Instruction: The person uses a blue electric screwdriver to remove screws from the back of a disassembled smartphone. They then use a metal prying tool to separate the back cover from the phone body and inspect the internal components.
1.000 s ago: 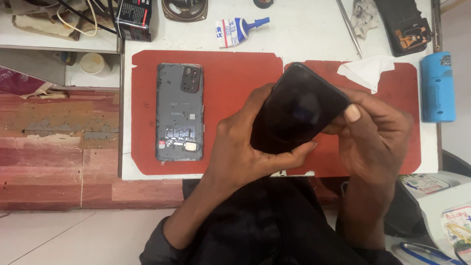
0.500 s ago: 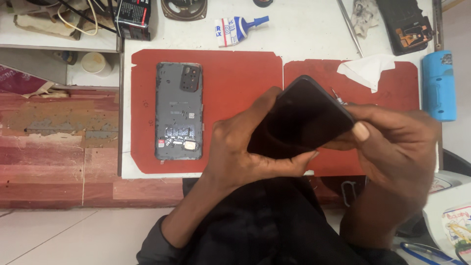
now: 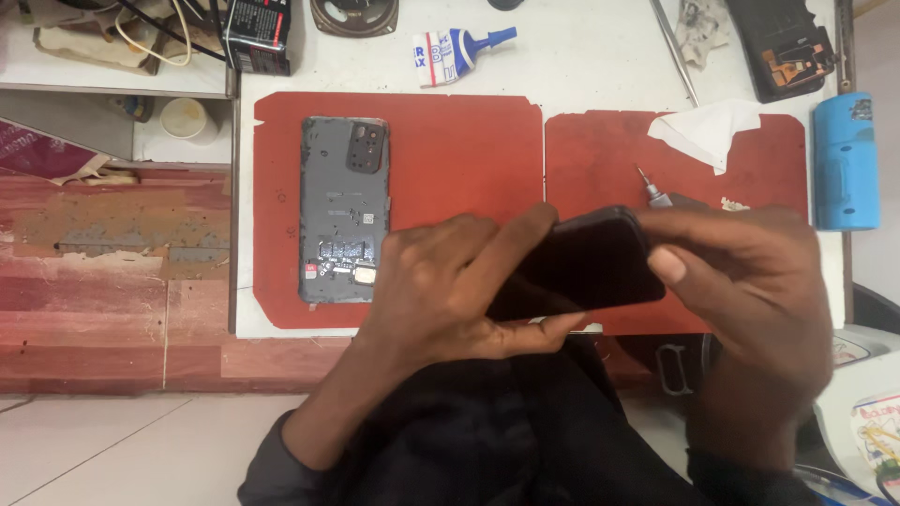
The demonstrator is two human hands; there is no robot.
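Holding the dark phone (image 3: 577, 267) between both hands, you have it lifted above the front edge of the white bench (image 3: 581, 66), over the seam where the two red mats meet. Your left hand (image 3: 441, 286) wraps the phone's left end, its index finger stretched along the top edge and the thumb pressed under the lower edge. Your right hand (image 3: 759, 290) closes on the right end, thumb lying across the glossy black face and the other fingers curled behind it, so both grips are firmly shut on the phone. It lies nearly level, tilted slightly up toward the right.

On the left red mat (image 3: 450, 150) a grey opened phone body (image 3: 342, 206) rests flat with its inner side up, just beside your left hand but apart from it. On the right red mat (image 3: 600, 150) a screwdriver tip (image 3: 649, 192) pokes out just above the phone you hold, and a crumpled white tissue (image 3: 708, 131) sits further back. A blue-capped glue tube (image 3: 455, 52) lies on the bench beyond the mats, and a blue cylinder-shaped object (image 3: 846, 159) stands at the right edge, well apart from your hands
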